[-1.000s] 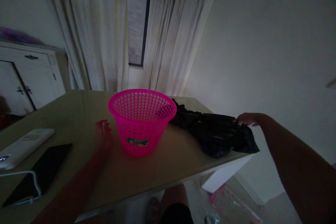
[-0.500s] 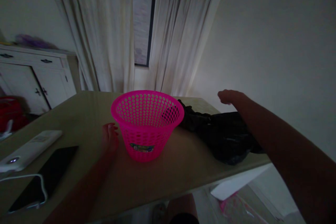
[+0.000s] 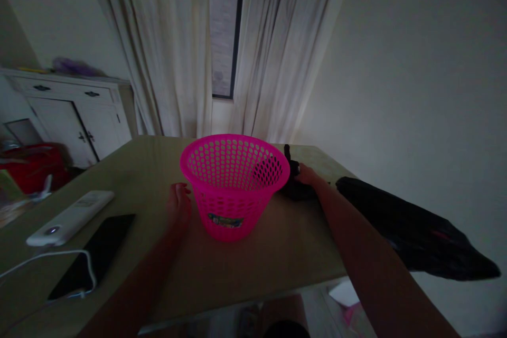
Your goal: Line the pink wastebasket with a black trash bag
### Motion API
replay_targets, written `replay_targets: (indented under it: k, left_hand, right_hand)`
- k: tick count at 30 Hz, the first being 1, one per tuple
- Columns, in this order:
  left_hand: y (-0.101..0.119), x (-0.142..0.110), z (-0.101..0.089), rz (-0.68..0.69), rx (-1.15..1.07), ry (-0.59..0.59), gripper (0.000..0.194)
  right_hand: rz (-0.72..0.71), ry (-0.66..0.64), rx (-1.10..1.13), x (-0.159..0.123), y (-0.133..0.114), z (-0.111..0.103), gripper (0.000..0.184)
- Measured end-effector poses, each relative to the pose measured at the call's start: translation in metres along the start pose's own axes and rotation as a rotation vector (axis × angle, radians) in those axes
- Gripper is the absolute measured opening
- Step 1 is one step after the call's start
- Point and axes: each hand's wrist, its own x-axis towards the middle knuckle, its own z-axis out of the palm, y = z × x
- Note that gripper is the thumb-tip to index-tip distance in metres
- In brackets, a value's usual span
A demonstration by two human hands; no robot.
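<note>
A bright pink perforated plastic basket (image 3: 233, 198) stands upright on the table, a small label on its front. My left hand (image 3: 179, 203) rests just left of it, fingers loosely bent and nothing held; whether it touches the basket I cannot tell. To the right of the basket, my right hand (image 3: 308, 174) is closed on the gathered part of a black plastic bag (image 3: 420, 232). The bag's bulk passes behind my right forearm and sticks out past the table's right side. Part of the bag shows through the basket's holes.
On the table (image 3: 253, 274) to the left lie a white device (image 3: 73, 216) and a dark phone (image 3: 95, 253) with a white cable (image 3: 59, 252). Curtains (image 3: 170, 53) and a white cabinet (image 3: 75, 116) stand behind; a red bag (image 3: 35, 166) is at far left.
My right hand has come down and in from above the bag and taken hold of it. The bag's body has swung out to the right. My left hand stays beside the basket.
</note>
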Motion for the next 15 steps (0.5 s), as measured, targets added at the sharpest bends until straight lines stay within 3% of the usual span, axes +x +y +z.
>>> replay_targets:
  k: [3, 9, 12, 15]
  left_hand:
    - [-0.003, 0.0, 0.0, 0.003, 0.012, -0.018, 0.04]
    - [-0.008, 0.002, 0.002, 0.015, 0.029, -0.005, 0.04]
    - [-0.007, 0.003, 0.003, 0.017, 0.031, 0.003, 0.038]
    - [-0.006, 0.003, 0.003, 0.022, 0.022, 0.005, 0.036]
  right_hand:
    - [0.008, -0.014, 0.019, 0.004, -0.005, -0.003, 0.02]
    - [0.019, 0.104, 0.107, 0.008, -0.028, -0.022, 0.021]
    - [0.012, 0.206, 0.138, 0.011, -0.041, -0.055, 0.024]
    - [-0.068, 0.373, 0.189, 0.014, -0.055, -0.104, 0.024]
